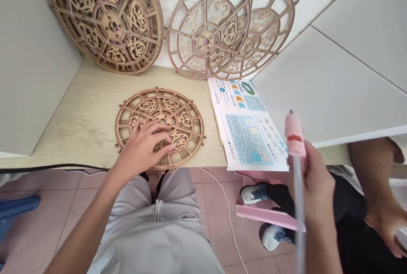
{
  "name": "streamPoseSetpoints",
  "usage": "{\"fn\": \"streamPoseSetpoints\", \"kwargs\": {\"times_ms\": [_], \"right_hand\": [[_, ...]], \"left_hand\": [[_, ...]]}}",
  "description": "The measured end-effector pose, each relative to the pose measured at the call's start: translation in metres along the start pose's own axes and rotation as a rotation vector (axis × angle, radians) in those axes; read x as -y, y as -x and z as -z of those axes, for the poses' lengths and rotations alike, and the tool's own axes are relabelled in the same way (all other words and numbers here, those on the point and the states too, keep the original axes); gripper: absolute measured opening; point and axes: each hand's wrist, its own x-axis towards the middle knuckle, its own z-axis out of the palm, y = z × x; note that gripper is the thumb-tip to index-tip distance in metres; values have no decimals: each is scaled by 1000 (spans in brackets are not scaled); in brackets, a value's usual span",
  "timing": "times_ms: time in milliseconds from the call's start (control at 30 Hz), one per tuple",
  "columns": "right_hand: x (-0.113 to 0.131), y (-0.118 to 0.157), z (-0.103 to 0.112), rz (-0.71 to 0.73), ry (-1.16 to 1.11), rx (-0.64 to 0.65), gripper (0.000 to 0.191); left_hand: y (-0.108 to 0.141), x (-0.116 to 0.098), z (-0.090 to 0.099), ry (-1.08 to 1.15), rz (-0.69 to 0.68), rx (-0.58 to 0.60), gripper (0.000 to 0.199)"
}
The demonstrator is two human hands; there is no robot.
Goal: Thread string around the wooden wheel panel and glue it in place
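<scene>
A round brown openwork disc (185, 119), with scroll ornaments and spokes, lies flat near the table's front edge. My left hand (144, 144) rests on its near-left part, fingers spread and touching it. Off to the right, my right hand (318, 183) is wrapped around a pink glue gun (294, 132). The gun's metal nozzle points away from me, and a long translucent glue stick (299, 206) runs back from it. The gun is held in the air, apart from the disc.
Behind, a thick stack of similar discs (112, 28) leans at the left, and two more discs (206, 40) lean at the right. A printed sheet (254, 134) lies on the table (79, 117). Grey panels flank both sides. Another person's arm (378, 185) is at the right; a white cable (224, 195) hangs below.
</scene>
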Motion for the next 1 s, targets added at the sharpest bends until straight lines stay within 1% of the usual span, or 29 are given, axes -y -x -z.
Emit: {"fn": "streamPoseSetpoints", "kwargs": {"times_ms": [33, 100, 133, 200, 267, 333, 433, 500, 533, 600, 633, 667, 700, 733, 767, 800, 833, 900, 1000], "right_hand": [[-5, -13, -6, 19, 71, 22, 54], [-15, -35, -22, 126, 161, 69, 54], [-20, -44, -32, 155, 179, 92, 54], [-29, -55, -51, 226, 225, 112, 56], [-35, -60, -66, 257, 253, 119, 55], [-38, -61, -72, 258, 303, 106, 53], [-31, -58, -65, 247, 363, 60, 53], [-15, -49, -53, 246, 278, -7, 52], [-3, -41, -47, 252, 182, -75, 48], [32, -19, -38, 228, 92, -165, 35], [54, -5, -38, 244, 44, -164, 26], [76, 10, -40, 261, -41, -153, 21], [98, 24, -44, 339, -264, -131, 23], [119, 37, -51, 423, -438, -87, 29], [137, 48, -58, 480, -487, -79, 32], [152, 58, -66, 494, -513, -68, 34], [163, 65, -74, 480, -584, -70, 34], [175, 73, -86, 457, -637, -61, 33], [177, 78, -93, 439, -659, -54, 34]], "left_hand": [[0, 0, -1, 3, 2, -3, 19], [0, 1, -4, 6, 5, -15, 18], [1, 1, -5, 3, 6, -22, 18], [2, 0, -6, -7, 4, -34, 18], [2, -1, -6, -18, -3, -37, 17], [3, -1, -5, -30, -13, -35, 17], [2, -1, -2, -49, -26, -20, 17], [1, 0, -1, -58, -31, -8, 16], [1, 0, 0, -62, -34, -2, 16], [1, 1, 0, -71, -44, 7, 17], [1, 1, 0, -76, -49, 9, 17], [1, 1, 0, -80, -52, 9, 18], [1, 1, -1, -83, -53, 8, 17], [1, 2, -1, -86, -54, 5, 17], [1, 2, -1, -89, -56, 0, 17], [1, 2, -1, -93, -61, -3, 16], [1, 2, -1, -98, -70, -4, 16], [2, 3, -2, -111, -94, -5, 17], [3, 5, -3, -132, -121, -13, 18]]}}
